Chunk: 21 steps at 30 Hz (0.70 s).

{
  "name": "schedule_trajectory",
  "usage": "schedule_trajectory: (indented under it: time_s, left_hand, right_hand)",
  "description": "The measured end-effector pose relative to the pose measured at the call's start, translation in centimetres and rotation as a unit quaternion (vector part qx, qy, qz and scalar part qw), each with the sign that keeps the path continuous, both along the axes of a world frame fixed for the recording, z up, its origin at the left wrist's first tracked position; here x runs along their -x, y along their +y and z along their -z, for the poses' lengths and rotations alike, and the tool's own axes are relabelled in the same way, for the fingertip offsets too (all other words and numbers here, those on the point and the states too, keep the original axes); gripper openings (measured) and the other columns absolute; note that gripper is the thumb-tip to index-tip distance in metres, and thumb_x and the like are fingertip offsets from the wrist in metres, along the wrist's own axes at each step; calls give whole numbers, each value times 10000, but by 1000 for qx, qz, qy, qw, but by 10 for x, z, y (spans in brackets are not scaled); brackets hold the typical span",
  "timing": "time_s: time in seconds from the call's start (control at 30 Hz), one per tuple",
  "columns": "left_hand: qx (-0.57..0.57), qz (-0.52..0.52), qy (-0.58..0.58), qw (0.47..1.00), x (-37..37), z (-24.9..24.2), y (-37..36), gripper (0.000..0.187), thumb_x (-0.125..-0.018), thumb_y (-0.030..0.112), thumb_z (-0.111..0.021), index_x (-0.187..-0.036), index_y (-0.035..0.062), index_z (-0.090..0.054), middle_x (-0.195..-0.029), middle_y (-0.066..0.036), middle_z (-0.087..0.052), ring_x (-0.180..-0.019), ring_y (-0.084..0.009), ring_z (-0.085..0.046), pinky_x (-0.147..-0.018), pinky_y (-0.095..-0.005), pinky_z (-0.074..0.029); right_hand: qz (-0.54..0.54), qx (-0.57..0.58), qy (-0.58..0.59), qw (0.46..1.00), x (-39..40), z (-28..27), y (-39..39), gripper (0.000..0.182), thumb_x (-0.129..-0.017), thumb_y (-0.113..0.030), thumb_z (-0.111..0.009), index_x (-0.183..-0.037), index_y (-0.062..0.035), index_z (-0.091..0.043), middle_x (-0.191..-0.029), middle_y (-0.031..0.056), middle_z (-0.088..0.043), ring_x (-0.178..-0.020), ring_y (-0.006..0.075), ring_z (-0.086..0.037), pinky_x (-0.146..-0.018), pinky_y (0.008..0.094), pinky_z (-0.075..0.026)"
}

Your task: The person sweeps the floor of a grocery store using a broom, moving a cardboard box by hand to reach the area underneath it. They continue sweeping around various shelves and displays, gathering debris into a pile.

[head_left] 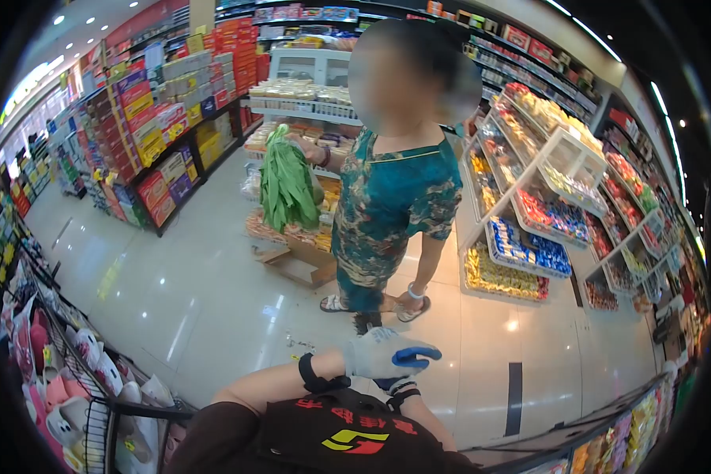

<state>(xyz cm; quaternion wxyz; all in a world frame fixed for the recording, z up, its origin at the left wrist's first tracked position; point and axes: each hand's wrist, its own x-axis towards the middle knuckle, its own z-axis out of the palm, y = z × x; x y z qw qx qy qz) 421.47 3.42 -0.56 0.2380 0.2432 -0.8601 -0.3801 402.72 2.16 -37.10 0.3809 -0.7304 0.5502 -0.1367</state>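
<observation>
Glossy tiled aisle (213,284); gloved hands (387,355) together, knit fabric, blue fingertips.

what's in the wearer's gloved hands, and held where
Cannot be told: the gloved hands are clasped together, hiding anything inside. The leafy greens are in another person's hand.

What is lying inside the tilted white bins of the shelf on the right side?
The white bins hold heaps of small wrapped sweets: blue ones, yellow ones and red ones. What lies under the top layer is covered, and the single pieces are too small to tell.
</observation>
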Motion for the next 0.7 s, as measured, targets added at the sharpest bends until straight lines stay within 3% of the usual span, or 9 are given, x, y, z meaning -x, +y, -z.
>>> schedule_trajectory:
  time_s: [0.1, 0.17, 0.23, 0.47, 0.53, 0.57, 0.6, 0.67, 0.7]
  left_hand:
    - [-25, 21, -15, 999, -8, -10, 3, 346, -818, 359, -527, -1124, 199, -549, -842, -89, -635, -769, -270, -607, -679, -338, -474]
    - [5, 7, 62, 998, -16, -9, 6, 345, -821, 351, -521, -1125, 191, -548, -786, -84, -637, -745, -274, -607, -686, -343, -470]
    - [-66, 39, 21, 997, -21, -4, 1, 333, -822, 336, -519, -1117, 188, -554, -783, -79, -637, -734, -274, -605, -684, -344, -468]
    - [-87, -26, -30, 995, -96, -29, -16, 337, -809, 310, -572, -1115, 169, -584, -930, -56, -636, -791, -223, -612, -756, -304, -469]
    - [-151, -57, 14, 987, -129, -8, -21, 340, -794, 195, -591, -1093, 31, -587, -931, -73, -629, -719, -118, -569, -654, -240, -456]
    - [-282, -88, 53, 954, -133, -34, -16, 362, -769, 173, -587, -1076, -19, -582, -904, -78, -617, -649, -102, -532, -570, -216, -421]
    - [-311, -115, 48, 942, -146, -46, -14, 369, -735, 166, -585, -1047, -29, -597, -848, -85, -613, -606, -104, -517, -530, -211, -394]
    - [-166, -129, 165, 964, -167, -25, -16, 420, -648, 222, -598, -895, -118, -609, -631, -110, -584, -557, -183, -526, -564, -295, -423]
    - [-125, -105, 144, 976, -170, -38, -21, 421, -622, 245, -599, -819, -127, -612, -581, -123, -569, -554, -237, -545, -597, -346, -444]
  right_hand:
    - [3, -45, -13, 999, -18, -10, -16, 239, -785, -268, -508, -958, -110, -558, -850, 65, -574, -841, 225, -553, -706, 346, -452]
    - [-3, -58, -18, 998, -28, -15, -25, 226, -784, -254, -510, -949, -109, -561, -850, 62, -578, -835, 221, -556, -710, 340, -452]
    - [-12, -68, -17, 997, -41, -12, -32, 213, -783, -240, -512, -941, -108, -565, -849, 59, -583, -829, 217, -559, -713, 335, -452]
    - [-23, -17, 2, 1000, -100, -13, -56, 171, -779, -191, -518, -912, -103, -578, -847, 48, -598, -809, 203, -569, -725, 317, -454]
    - [13, -31, -8, 999, -112, -23, -72, 159, -778, -177, -520, -904, -102, -582, -847, 45, -603, -803, 199, -572, -728, 312, -454]
    - [22, -42, 3, 999, -110, -20, -82, 154, -777, -170, -521, -900, -102, -584, -847, 44, -605, -800, 197, -573, -730, 309, -454]
    - [120, -107, -142, 977, -115, -34, -76, 135, -774, -151, -528, -888, -99, -580, -834, 47, -601, -785, 196, -571, -719, 307, -457]
    - [255, -210, -384, 862, -119, -61, -71, 103, -767, -112, -541, -863, -94, -573, -808, 54, -593, -756, 194, -566, -697, 304, -462]
    - [286, -231, -458, 809, -120, -75, -71, 90, -764, -92, -548, -851, -92, -569, -796, 57, -589, -741, 193, -563, -686, 302, -464]
